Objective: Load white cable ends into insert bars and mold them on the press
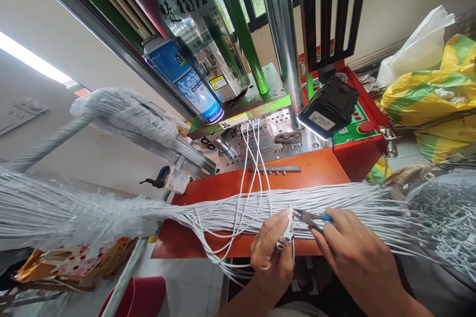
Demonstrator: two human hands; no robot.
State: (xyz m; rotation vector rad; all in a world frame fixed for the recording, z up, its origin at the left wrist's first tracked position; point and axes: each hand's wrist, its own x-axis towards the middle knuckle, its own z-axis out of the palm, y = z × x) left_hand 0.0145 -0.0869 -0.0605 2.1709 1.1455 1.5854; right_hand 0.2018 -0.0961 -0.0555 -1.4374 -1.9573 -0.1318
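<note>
My left hand (273, 247) is closed around small white cable plugs (286, 237), pinched between thumb and fingers. My right hand (359, 252) grips cutting nippers (308, 217) with blue on the handle. The jaws of the nippers are right beside the top of the plugs; whether they touch is too small to tell. Under and behind both hands lies a long bundle of white cables (327, 200) on an orange sheet (320, 164). Several white plugs (251, 125) sit at the metal plate of the machine, with their cables running down towards my left hand.
A blue spray can (186, 81) stands on the left of the press. A black lamp (329, 106) hangs before a red control box (374, 151). A toothed metal bar (277, 170) lies on the sheet. White scraps (446, 218) fill a bag at right. Wrapped cables (126, 119) rest left.
</note>
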